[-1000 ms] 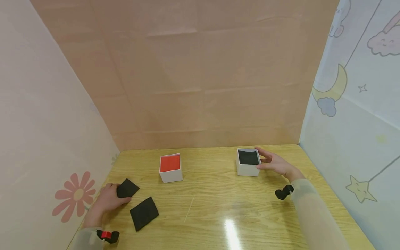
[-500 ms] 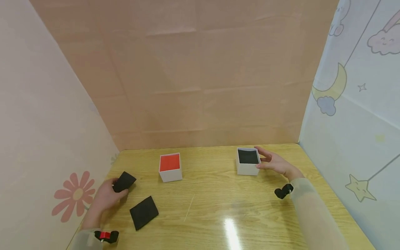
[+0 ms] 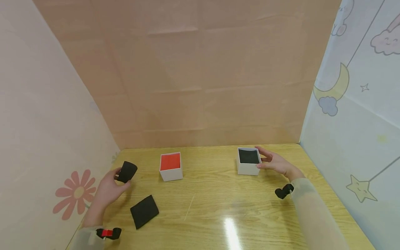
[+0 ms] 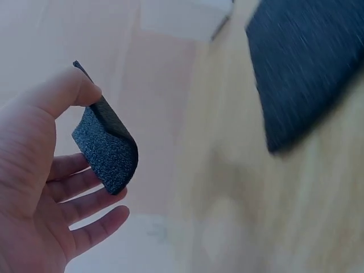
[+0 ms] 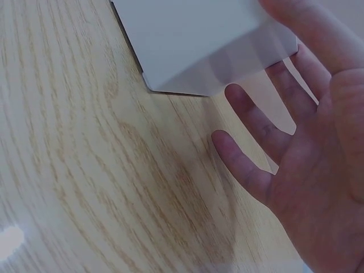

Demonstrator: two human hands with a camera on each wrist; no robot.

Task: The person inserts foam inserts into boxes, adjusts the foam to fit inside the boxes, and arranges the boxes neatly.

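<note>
A small black foam pad (image 3: pixel 127 171) is pinched between the thumb and fingers of the left hand (image 3: pixel 107 189) and held clear of the table (image 3: pixel 212 208), bent into a curve; its surface is seen to be grainy. A white square box (image 3: pixel 248 161) with a black lining stands upright and open-topped toward the far right of the table, touched on its right wall by the straight fingers of the right hand (image 3: pixel 276 163).

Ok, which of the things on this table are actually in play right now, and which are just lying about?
In play:
left hand pinching a black foam square, lifted off the table
right hand with straight fingers against the black-lined white box

Lying about:
second black foam square, flat on the wooden table
red-lined white box
</note>
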